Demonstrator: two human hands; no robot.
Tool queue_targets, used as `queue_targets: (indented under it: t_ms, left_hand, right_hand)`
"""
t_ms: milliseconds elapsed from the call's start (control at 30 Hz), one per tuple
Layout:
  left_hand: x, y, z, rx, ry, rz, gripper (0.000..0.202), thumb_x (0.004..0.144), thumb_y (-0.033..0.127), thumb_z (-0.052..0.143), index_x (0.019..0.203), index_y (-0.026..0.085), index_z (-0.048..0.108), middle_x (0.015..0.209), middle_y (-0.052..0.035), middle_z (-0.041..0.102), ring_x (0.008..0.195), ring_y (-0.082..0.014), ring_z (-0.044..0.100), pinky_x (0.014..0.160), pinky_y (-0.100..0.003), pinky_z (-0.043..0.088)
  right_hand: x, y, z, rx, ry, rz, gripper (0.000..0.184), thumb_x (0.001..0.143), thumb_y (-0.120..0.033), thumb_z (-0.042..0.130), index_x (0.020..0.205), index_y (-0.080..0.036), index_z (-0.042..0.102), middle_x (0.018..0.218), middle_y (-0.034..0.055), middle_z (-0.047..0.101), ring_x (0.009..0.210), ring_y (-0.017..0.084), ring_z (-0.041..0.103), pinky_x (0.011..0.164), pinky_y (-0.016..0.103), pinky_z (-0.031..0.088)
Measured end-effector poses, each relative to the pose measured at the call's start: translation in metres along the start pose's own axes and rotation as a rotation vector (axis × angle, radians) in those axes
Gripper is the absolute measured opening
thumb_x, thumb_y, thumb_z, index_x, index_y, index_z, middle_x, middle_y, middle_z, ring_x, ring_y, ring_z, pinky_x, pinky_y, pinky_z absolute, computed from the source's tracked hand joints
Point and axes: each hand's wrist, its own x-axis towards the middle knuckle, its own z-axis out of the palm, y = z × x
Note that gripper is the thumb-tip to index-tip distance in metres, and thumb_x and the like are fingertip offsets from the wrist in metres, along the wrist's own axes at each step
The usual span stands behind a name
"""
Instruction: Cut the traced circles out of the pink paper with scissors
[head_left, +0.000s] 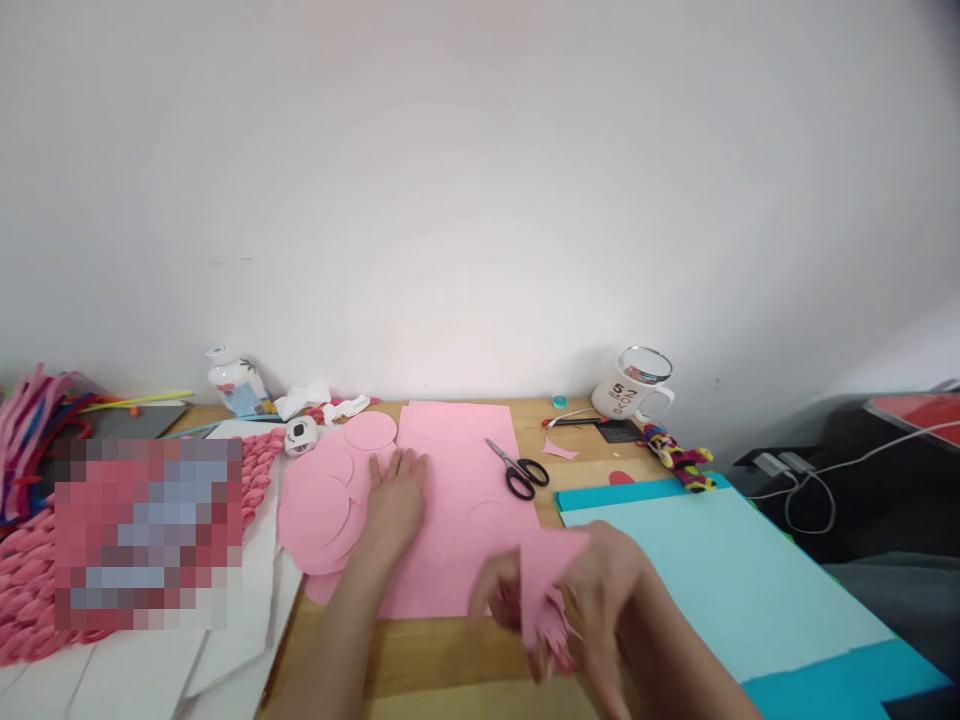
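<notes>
here the right grip (611, 585) is holding a blurred, folded-looking pink paper piece (547, 562) above the near part of the tabletop (450, 655); the left grip (397, 500) is lying flat, fingers extended, on the pink sheets (450, 560), beside overlapping pink circles (315, 515). 1 pair of scissors (516, 467) is resting on those sheets, and 1 white mug (622, 390) is standing behind.

On my far-off screen, a white mug (622, 392) stands near the wall (480, 200), a colourful doll (681, 462) just to its right. Leftward I make out a white bottle (238, 385), crumpled tissues (304, 401) and a braided pink piece (259, 472), partly pixelated, lying over white sheets (232, 640).
</notes>
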Motion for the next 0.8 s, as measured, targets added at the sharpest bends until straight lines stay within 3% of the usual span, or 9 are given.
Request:
queue_targets:
  t_ms: [67,133,233,333,400,467,533,633,800]
  left_hand:
    - [0.001,-0.002,-0.001,-0.011,0.047,-0.026,0.056,0.07,-0.007,0.031,0.12,0.008,0.05,0.125,-0.0199,0.051,0.124,-0.0322,0.038,0.102,-0.062,0.014]
    - [0.002,-0.003,-0.003,-0.037,0.086,-0.035,0.055,0.07,-0.008,0.029,0.118,0.005,0.051,0.122,-0.0218,0.053,0.125,-0.0327,0.036,0.103,-0.061,0.01]
    - [0.005,0.002,-0.005,-0.123,0.103,0.015,0.054,0.069,-0.007,0.031,0.119,0.004,0.049,0.123,-0.0189,0.053,0.127,-0.0284,0.035,0.108,-0.052,0.012]
    - [0.006,0.011,-0.006,-0.243,0.098,0.092,0.051,0.074,0.0,0.036,0.124,0.009,0.045,0.13,-0.0114,0.048,0.125,-0.019,0.038,0.105,-0.034,0.03]
    - [0.006,0.015,-0.006,-0.305,0.09,0.118,0.049,0.076,0.003,0.036,0.123,0.011,0.046,0.127,-0.0097,0.051,0.119,-0.0162,0.045,0.099,-0.03,0.037]
    - [0.005,0.016,-0.004,-0.348,0.08,0.128,0.046,0.076,0.003,0.036,0.12,0.012,0.049,0.122,-0.0103,0.056,0.113,-0.0166,0.05,0.096,-0.031,0.04]
    - [0.005,0.014,-0.002,-0.376,0.067,0.134,0.044,0.076,0.004,0.037,0.117,0.011,0.051,0.117,-0.0117,0.058,0.11,-0.0185,0.053,0.093,-0.033,0.042]
    - [0.006,0.012,0.001,-0.397,0.048,0.148,0.042,0.074,0.002,0.039,0.112,0.01,0.054,0.113,-0.0129,0.06,0.107,-0.0209,0.053,0.091,-0.034,0.043]
    - [0.007,0.01,0.008,-0.416,0.052,0.168,0.041,0.072,0.0,0.039,0.108,0.011,0.056,0.109,-0.0127,0.06,0.105,-0.0217,0.052,0.089,-0.035,0.043]
  right_hand:
    - [-0.012,0.01,0.005,-0.014,-0.395,0.047,0.086,0.029,-0.045,0.084,0.104,-0.012,0.06,0.082,0.0052,0.06,0.068,0.014,0.055,0.061,0.019,0.046]
    - [-0.02,0.027,0.009,-0.032,-0.576,0.084,0.097,0.015,-0.043,0.085,0.103,-0.01,0.059,0.078,0.0046,0.061,0.061,0.014,0.055,0.057,0.019,0.047]
    - [-0.033,0.047,0.009,0.015,-0.546,0.185,0.094,0.019,-0.052,0.081,0.101,-0.012,0.06,0.072,0.0042,0.064,0.062,0.018,0.062,0.057,0.021,0.05]
    - [-0.042,0.041,0.002,0.121,-0.547,0.202,0.084,0.037,-0.06,0.076,0.103,-0.011,0.06,0.078,0.0105,0.068,0.071,0.024,0.066,0.06,0.025,0.052]
    - [-0.041,0.03,-0.005,0.079,-0.283,0.145,0.077,0.056,-0.066,0.064,0.108,-0.008,0.057,0.082,0.0145,0.069,0.074,0.026,0.067,0.059,0.028,0.051]
    - [-0.032,0.02,-0.014,-0.2,0.257,0.149,0.05,0.077,-0.054,0.051,0.103,-0.012,0.059,0.08,0.011,0.069,0.07,0.021,0.067,0.06,0.027,0.05]
    - [-0.017,0.019,-0.025,-0.675,0.789,0.336,0.023,0.084,-0.035,0.048,0.085,-0.017,0.063,0.079,0.0055,0.068,0.071,0.017,0.064,0.064,0.025,0.046]
    - [0.004,0.029,-0.04,-0.833,1.001,0.487,0.014,0.08,-0.017,0.05,0.088,-0.014,0.061,0.094,0.0135,0.063,0.089,0.024,0.058,0.071,0.03,0.041]
    - [0.019,0.048,-0.049,-0.855,1.064,0.606,0.014,0.073,-0.013,0.06,0.087,-0.014,0.06,0.092,0.015,0.062,0.088,0.028,0.058,0.068,0.03,0.037]
